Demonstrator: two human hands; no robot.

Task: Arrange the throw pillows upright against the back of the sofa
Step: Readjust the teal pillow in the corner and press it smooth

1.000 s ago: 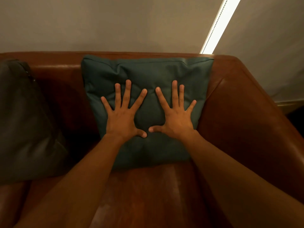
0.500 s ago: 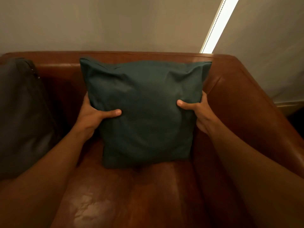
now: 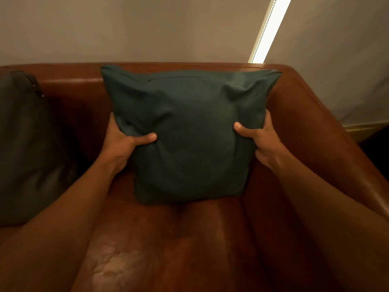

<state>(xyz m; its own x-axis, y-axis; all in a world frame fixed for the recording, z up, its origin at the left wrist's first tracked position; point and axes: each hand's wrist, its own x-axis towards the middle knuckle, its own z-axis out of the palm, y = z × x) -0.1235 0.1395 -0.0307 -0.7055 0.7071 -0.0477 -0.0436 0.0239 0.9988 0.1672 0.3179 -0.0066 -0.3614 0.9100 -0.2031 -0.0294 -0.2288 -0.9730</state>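
Note:
A dark teal throw pillow stands upright on the brown leather sofa's seat, its top edge near the sofa back. My left hand grips the pillow's left side, thumb pressed into its front, fingers hidden behind. On the other side my right hand squeezes the right edge the same way. The fabric bunches at both grips. A dark grey pillow leans against the sofa back at the far left, partly cut off by the frame.
The sofa's right armrest rises close beside the teal pillow. Behind the sofa is a plain wall with a bright strip of window light beside a blind. A gap of bare seat separates the two pillows.
A second ago both hands lay flat with spread fingers on the pillow's front. They have since moved to its sides and squeezed it, and the pillow now bulges forward and sits more upright.

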